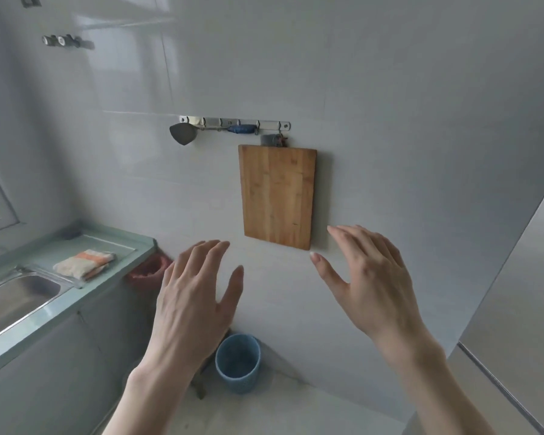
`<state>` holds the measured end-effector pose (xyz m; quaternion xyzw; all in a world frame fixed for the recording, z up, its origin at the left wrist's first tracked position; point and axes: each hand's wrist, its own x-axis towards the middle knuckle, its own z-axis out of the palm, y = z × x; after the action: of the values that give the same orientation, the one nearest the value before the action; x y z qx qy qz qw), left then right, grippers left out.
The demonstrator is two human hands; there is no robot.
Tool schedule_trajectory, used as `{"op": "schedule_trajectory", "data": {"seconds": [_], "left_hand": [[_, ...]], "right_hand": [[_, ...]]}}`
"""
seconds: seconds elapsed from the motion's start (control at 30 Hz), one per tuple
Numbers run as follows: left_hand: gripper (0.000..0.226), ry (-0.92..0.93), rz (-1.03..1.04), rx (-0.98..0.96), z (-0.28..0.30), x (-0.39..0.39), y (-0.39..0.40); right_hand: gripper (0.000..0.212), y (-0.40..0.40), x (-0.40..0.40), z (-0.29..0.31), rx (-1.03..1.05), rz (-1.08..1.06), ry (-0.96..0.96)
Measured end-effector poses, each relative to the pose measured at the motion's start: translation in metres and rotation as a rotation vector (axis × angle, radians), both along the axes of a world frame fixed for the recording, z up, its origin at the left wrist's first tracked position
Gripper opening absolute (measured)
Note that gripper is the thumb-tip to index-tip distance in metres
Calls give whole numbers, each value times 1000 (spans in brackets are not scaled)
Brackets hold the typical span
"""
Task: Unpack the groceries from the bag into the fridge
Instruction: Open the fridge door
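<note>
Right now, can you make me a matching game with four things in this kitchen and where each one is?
Things:
1. wooden cutting board
2. blue bin
3. folded cloth
4. spatula

Places:
A. lying on the counter beside the sink
B. at the left end of the hook rail
C. on the floor by the wall
D. hanging flat on the wall under the rail's right end

Right pairs: 1-D, 2-C, 3-A, 4-B
</note>
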<state>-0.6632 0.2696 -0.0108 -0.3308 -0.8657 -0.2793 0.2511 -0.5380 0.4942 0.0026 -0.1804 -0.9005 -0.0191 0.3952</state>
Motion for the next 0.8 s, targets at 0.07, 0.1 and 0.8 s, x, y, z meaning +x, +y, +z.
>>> {"op": "schedule_trajectory", "data": {"seconds": [0.07, 0.1, 0.8], "left_hand": [[52, 4, -40, 1, -1, -15, 19], [52, 3, -60, -2, -3, -21, 29], [50, 28, -472, 24, -11, -98, 315]], "right_hand": [[57, 12, -8, -1, 3, -39, 7], [57, 19, -11, -2, 0, -58, 8], [63, 223, -24, -18, 13, -476, 48]]}}
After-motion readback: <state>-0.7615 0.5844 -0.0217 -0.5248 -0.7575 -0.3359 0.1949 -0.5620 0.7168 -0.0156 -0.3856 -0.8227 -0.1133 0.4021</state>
